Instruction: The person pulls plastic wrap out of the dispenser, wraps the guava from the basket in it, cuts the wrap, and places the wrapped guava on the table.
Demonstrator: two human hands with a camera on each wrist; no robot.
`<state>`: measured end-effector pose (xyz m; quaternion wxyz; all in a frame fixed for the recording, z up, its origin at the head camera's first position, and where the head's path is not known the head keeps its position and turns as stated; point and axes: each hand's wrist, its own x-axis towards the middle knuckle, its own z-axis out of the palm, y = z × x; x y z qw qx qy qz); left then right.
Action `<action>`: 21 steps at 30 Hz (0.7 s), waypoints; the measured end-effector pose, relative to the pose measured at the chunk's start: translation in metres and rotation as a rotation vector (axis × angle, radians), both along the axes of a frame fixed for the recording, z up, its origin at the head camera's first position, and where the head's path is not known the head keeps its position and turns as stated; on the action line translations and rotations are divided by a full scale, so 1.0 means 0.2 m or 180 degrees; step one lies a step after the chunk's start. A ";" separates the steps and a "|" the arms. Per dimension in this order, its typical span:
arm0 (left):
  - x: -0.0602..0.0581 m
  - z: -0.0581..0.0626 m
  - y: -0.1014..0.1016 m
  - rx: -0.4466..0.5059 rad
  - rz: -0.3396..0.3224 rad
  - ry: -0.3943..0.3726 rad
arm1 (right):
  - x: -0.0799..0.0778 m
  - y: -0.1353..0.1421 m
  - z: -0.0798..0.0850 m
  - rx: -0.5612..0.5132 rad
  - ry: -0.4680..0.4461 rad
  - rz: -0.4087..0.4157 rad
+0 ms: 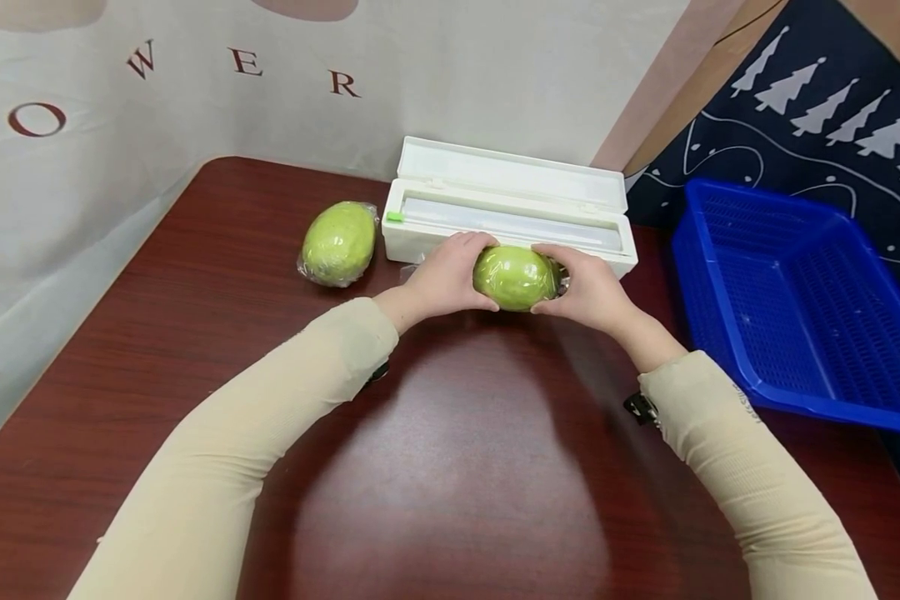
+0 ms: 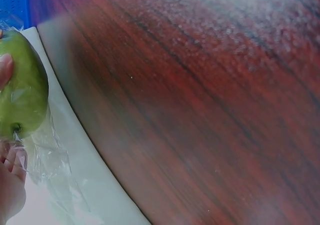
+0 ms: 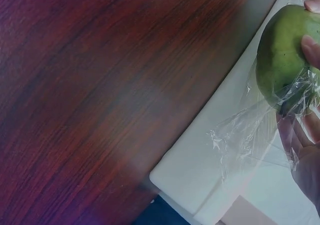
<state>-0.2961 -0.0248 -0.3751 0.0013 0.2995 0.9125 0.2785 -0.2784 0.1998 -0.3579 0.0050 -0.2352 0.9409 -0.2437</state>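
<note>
A green mango (image 1: 516, 277) in clear plastic film is held between both hands, just in front of a white cling film box (image 1: 510, 237). My left hand (image 1: 453, 273) grips its left end with thumb and fingers. From the other end my right hand (image 1: 587, 287) grips it the same way. Loose clear film (image 3: 245, 135) hangs beside the mango in the right wrist view, and film (image 2: 55, 165) trails from its end in the left wrist view. A second film-wrapped mango (image 1: 339, 244) lies on the table left of the box.
The box's lid (image 1: 513, 173) stands raised at the back, and a green slider (image 1: 395, 217) sits at its left end. A blue plastic basket (image 1: 795, 283) stands on the right. The dark red table (image 1: 157, 333) meets a printed cloth (image 1: 195, 100) behind.
</note>
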 end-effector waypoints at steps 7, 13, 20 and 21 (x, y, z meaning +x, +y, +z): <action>0.00 0.00 0.00 0.0023 0.0046 -0.0122 | -0.01 0.01 0.00 -0.0160 -0.0165 -0.0111; 0.00 0.02 0.00 0.0063 0.0092 -0.0214 | -0.02 0.01 -0.01 -0.0317 -0.0342 -0.0212; 0.01 0.01 0.01 -0.0001 0.0041 -0.0035 | -0.02 0.02 -0.03 -0.0353 -0.0269 -0.0170; 0.01 0.01 0.01 -0.0001 0.0040 -0.0045 | -0.02 0.02 -0.03 -0.0391 -0.0278 -0.0166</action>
